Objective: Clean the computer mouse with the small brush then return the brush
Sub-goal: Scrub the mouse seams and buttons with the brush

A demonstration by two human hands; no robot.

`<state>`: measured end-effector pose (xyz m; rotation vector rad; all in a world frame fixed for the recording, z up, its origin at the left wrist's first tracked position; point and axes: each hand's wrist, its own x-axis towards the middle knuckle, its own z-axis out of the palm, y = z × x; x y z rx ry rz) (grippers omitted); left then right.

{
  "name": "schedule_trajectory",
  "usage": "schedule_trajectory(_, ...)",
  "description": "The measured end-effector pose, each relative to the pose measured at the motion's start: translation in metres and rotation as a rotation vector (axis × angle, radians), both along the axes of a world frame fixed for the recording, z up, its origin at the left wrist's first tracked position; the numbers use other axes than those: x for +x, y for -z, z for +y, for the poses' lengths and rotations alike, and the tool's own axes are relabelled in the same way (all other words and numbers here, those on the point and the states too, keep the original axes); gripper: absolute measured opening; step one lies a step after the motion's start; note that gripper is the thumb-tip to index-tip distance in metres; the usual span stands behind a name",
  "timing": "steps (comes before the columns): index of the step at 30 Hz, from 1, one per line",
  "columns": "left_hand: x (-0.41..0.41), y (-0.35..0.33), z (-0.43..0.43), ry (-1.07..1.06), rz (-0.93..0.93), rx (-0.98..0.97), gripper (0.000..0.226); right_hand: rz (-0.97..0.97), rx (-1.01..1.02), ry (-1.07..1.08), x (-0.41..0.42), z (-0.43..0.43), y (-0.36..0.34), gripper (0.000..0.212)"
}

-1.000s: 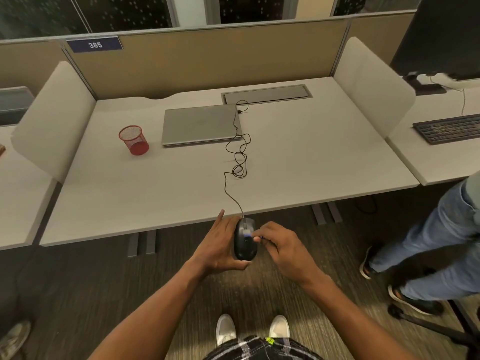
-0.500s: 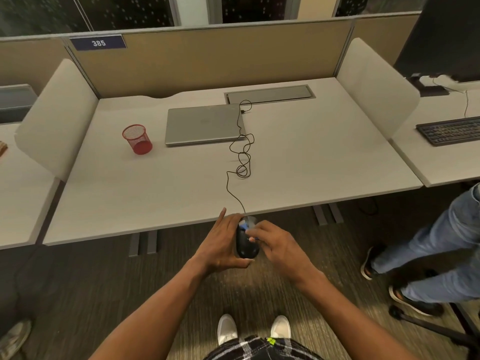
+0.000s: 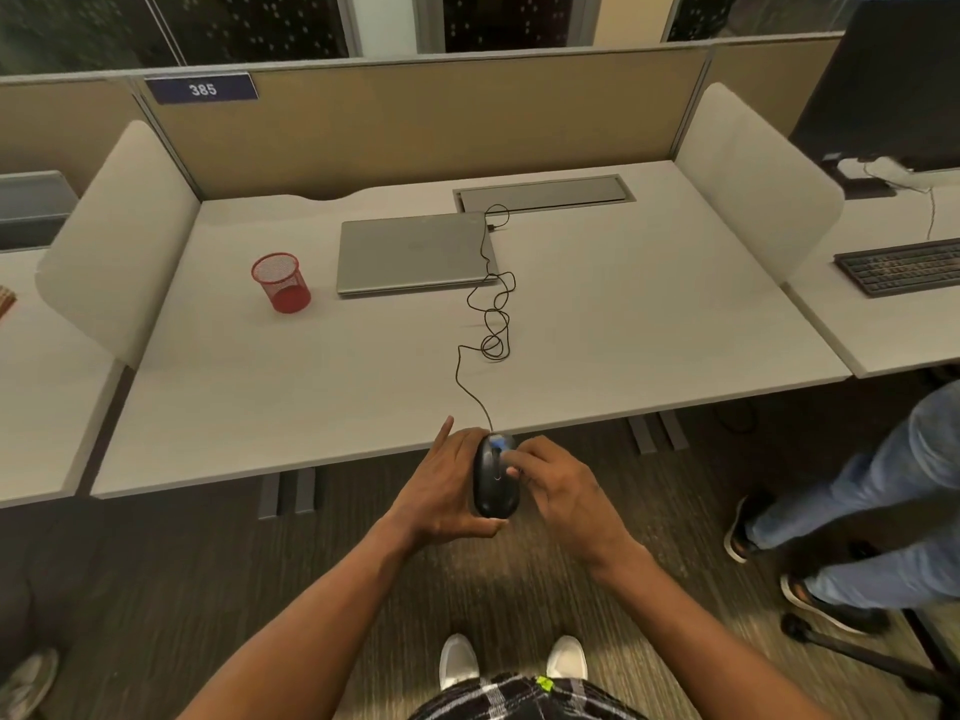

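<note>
A black wired computer mouse [image 3: 492, 480] is held in the air just off the desk's front edge, with my left hand [image 3: 444, 485] wrapped around its left side. My right hand [image 3: 558, 485] pinches a small blue brush [image 3: 500, 443] against the mouse's front end; most of the brush is hidden by my fingers. The mouse cable [image 3: 488, 324] runs in loops across the desk to the closed grey laptop [image 3: 415, 252].
A red mesh cup [image 3: 282, 282] stands on the white desk [image 3: 649, 324] left of the laptop. Side dividers flank the desk. A keyboard [image 3: 901, 265] and monitor sit on the right-hand desk. Another person's legs [image 3: 857, 485] stand at the right.
My right hand has slid the brush from the middle of the mouse toward its front end. My left hand keeps the mouse nearly still.
</note>
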<state>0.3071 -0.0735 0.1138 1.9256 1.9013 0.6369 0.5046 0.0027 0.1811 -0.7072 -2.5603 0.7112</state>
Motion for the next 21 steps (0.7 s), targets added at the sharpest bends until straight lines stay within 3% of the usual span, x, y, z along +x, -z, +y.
schedule_trajectory(4,-0.008,0.005,-0.002,0.008,0.036,-0.004,0.112,-0.108,0.083,-0.187,0.003,-0.015,0.01,0.037)
schedule_trajectory(7,-0.014,0.01,-0.004,0.008,0.008,-0.018,0.112,-0.1,-0.005,-0.229,0.008,-0.024,0.013,0.03)
schedule_trajectory(11,-0.02,0.014,-0.006,0.0,-0.025,-0.026,0.116,0.001,-0.205,-0.141,0.009,-0.027,0.004,0.017)
schedule_trajectory(16,-0.026,0.012,-0.007,-0.009,-0.032,-0.026,0.117,0.148,-0.15,0.106,0.011,-0.024,0.003,0.033)
schedule_trajectory(21,-0.041,0.01,-0.009,-0.019,-0.068,0.001,0.114,0.13,-0.17,0.066,0.019,-0.039,0.011,0.023)
